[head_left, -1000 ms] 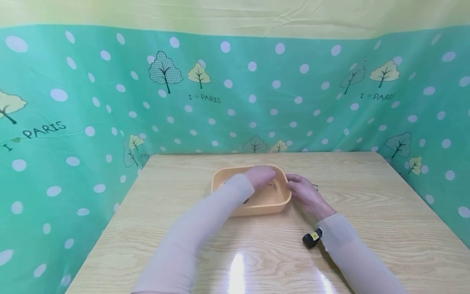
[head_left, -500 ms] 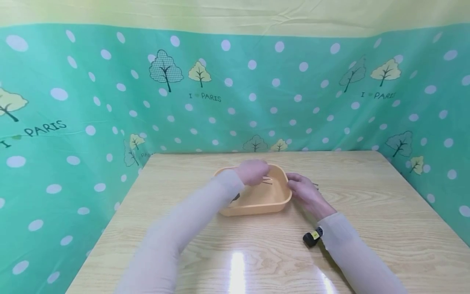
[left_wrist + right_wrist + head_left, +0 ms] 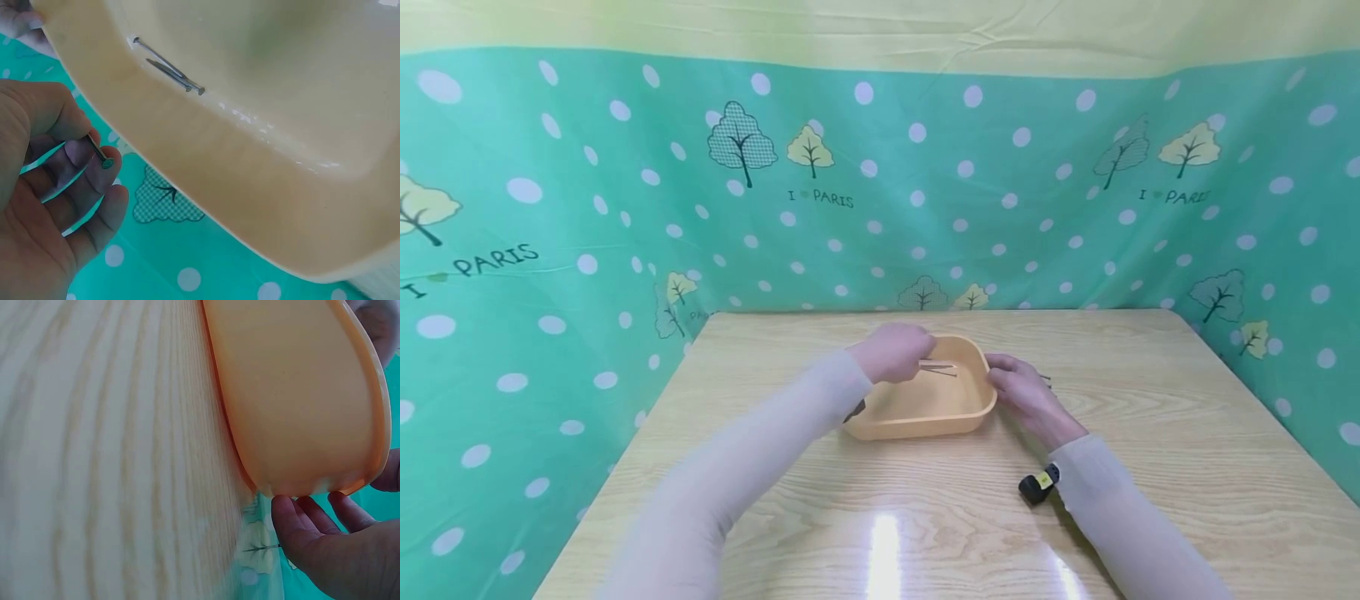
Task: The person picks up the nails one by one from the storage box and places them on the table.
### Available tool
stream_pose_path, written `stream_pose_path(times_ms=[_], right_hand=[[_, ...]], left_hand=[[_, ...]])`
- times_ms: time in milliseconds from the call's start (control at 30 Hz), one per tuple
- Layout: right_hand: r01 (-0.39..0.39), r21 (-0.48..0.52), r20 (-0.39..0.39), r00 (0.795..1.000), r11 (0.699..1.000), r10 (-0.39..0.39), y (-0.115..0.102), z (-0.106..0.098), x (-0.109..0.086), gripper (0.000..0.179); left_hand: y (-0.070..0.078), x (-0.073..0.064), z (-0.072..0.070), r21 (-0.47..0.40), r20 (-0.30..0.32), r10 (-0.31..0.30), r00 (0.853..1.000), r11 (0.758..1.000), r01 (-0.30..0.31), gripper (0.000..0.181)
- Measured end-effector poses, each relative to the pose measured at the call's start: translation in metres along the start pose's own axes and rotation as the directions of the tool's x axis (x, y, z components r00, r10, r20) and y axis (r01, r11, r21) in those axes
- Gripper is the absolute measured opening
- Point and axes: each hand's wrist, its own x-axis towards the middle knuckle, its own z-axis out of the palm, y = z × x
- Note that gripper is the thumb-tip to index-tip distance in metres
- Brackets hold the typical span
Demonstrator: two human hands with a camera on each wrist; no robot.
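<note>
A shallow orange plastic basin (image 3: 925,427) sits on the wooden table. My left hand (image 3: 891,354) is over the basin's left back part. In the left wrist view its thumb and forefinger pinch a nail (image 3: 100,154), head outward, just beyond the basin's rim. Several more nails (image 3: 167,67) lie together on the basin floor along the wall. My right hand (image 3: 1026,398) holds the basin's right end, its fingers (image 3: 292,519) against the outer wall and the thumb at the rim.
Thin dark nail-like ends (image 3: 1047,382) show on the table just behind my right hand, mostly hidden by it. A green dotted curtain (image 3: 917,200) hangs behind and beside the table (image 3: 1150,467). A black wrist camera (image 3: 1036,489) sits at the right cuff.
My left hand has drawn leftward and slightly back across the basin, uncovering the nails on its floor. The right hand stays at the basin's right end.
</note>
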Motion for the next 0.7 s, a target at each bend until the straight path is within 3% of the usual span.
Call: stream_pose_path(times_ms=[200,433,700], right_hand=[[-0.003,0.012,0.002,1.000,1.000,0.003,0.001,0.000,0.000,0.054],[-0.005,0.014,-0.001,1.000,1.000,0.005,0.000,0.000,-0.001,0.054],[-0.005,0.002,0.011,1.000,1.000,0.005,-0.001,0.000,-0.001,0.054]], left_hand=[[-0.004,-0.021,-0.005,-0.019,-0.018,-0.019,1.000,1.000,0.018,0.027],[-0.011,-0.045,-0.002,0.029,-0.024,-0.047,0.999,0.998,0.048,0.021],[-0.017,-0.074,0.004,0.036,-0.100,-0.038,0.994,0.998,0.042,0.019]])
